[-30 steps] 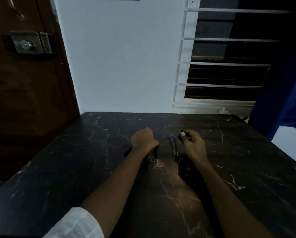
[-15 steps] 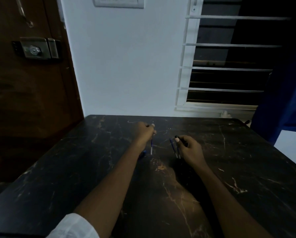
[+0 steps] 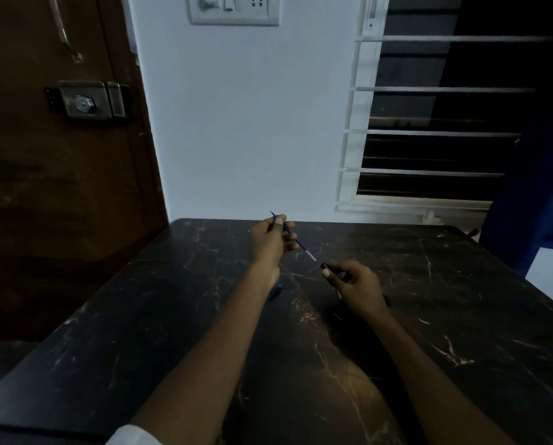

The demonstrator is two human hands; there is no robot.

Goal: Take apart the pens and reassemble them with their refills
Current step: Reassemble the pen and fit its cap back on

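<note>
blue pen piece point(image 3: 276, 292) — half-hidden behind left forearm point(image 3: 236, 316)

A room in a home: a dark marble-patterned counter point(image 3: 397, 332) stands against a plain white wall point(image 3: 252, 123), with a brown wooden door and its metal lock point(image 3: 85, 102), a white switch-and-socket plate point(image 3: 233, 9), a white-barred window point(image 3: 429, 133) and a blue curtain point(image 3: 545, 187).

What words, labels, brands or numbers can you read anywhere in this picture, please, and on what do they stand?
None can be read.
The refill in the left hand and the pen barrel in the right hand show no legible print.
The switch plate and door lock bear no visible writing.
</note>
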